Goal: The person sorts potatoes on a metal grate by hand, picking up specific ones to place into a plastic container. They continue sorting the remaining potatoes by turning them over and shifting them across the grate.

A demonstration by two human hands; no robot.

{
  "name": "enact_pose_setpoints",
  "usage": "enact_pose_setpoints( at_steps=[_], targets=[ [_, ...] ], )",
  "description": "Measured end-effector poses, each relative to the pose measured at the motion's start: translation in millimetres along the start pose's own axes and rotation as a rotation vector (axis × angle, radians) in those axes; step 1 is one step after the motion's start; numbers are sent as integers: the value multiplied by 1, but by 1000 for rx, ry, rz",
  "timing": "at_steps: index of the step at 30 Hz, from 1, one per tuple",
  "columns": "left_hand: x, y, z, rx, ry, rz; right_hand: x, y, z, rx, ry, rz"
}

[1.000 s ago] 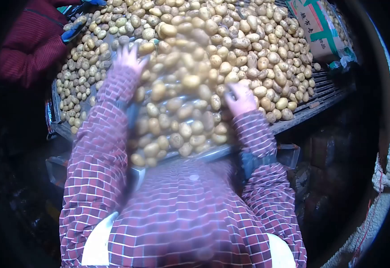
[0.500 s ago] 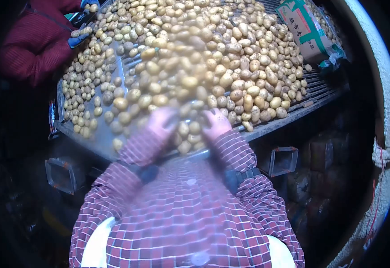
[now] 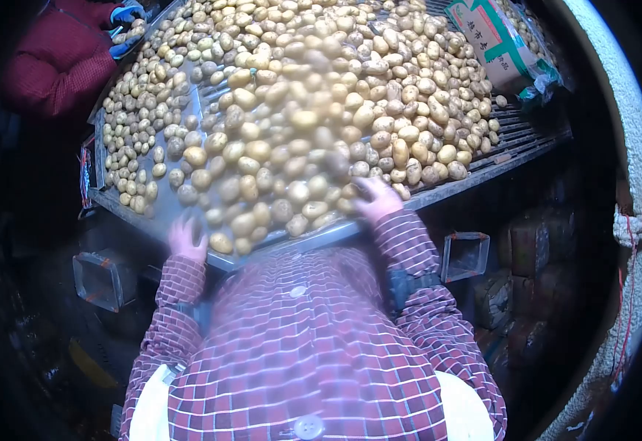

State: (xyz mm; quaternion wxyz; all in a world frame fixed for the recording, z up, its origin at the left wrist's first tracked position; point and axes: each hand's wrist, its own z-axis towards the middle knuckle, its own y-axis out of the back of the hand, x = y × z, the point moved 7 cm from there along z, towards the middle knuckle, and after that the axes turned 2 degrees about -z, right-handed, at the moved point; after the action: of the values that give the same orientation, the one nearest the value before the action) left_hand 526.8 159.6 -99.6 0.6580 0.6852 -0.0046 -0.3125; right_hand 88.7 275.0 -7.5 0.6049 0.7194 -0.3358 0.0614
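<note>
Potatoes (image 3: pixel 247 163) cover a sloping metal table in a thick layer, from the far side down to its near edge. My left hand (image 3: pixel 187 239) is at the table's near-left edge with fingers spread and nothing in it, just left of a loose potato (image 3: pixel 221 243). Over the near rim, my right hand (image 3: pixel 377 199) reaches in with its fingers apart, beside the potatoes at the front right; I see nothing gripped in it. Between my two hands, a cluster of potatoes (image 3: pixel 297 224) lies against the metal rim (image 3: pixel 328 237). The middle of the view is hazy.
A person in a dark red sleeve (image 3: pixel 60 70) and blue gloves (image 3: pixel 124 48) works at the far left. A cardboard box (image 3: pixel 491 45) with green tape lies at the back right, above metal slats (image 3: pixel 530 140). Clear plastic-sided bins (image 3: pixel 100 280) hang below the table.
My left hand has moved left and toward me, away from the potatoes. My right hand has shifted slightly right. The potatoes between them now lie more spread along the rim.
</note>
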Motion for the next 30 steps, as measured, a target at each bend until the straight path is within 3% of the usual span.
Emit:
enact_pose_setpoints(
  at_steps=[3,7,11,12,13,15,17,18,21,22,25,26,27,28,30],
  targets=[
    [-4,5,3,14,59,23,27,-37,5,224,-40,-457],
    [-3,8,11,-61,55,-68,10,-72,26,93,-67,-565],
    [-51,17,48,-189,-106,-210,37,-7,5,82,-213,17],
    [-81,25,66,-155,-167,-235,11,-14,14,51,-92,251],
    [-114,32,86,-120,-228,-256,7,-10,7,192,-147,751],
    [-151,15,125,-20,-307,-271,-15,-11,6,212,178,1265],
    [-182,-11,165,-70,-411,-216,-4,-1,-15,56,-61,1517],
    [-195,-27,184,-19,-348,-153,0,0,-23,-30,-187,1636],
    [-214,-63,228,179,-158,8,19,-23,-30,307,-301,2221],
    [-218,-64,235,405,-34,37,2,-37,-39,67,-487,1999],
    [-212,-92,254,727,-118,29,4,-67,-57,140,-579,1785],
    [-215,-91,251,695,-194,38,11,-73,-61,157,-637,1781],
    [-211,-97,252,521,-207,49,20,-74,-65,178,-694,1776],
    [-204,-106,249,496,-208,-105,26,-76,-68,198,-748,1769],
    [-202,-88,227,354,-216,-403,11,-91,-56,197,-492,1629]
  ],
)
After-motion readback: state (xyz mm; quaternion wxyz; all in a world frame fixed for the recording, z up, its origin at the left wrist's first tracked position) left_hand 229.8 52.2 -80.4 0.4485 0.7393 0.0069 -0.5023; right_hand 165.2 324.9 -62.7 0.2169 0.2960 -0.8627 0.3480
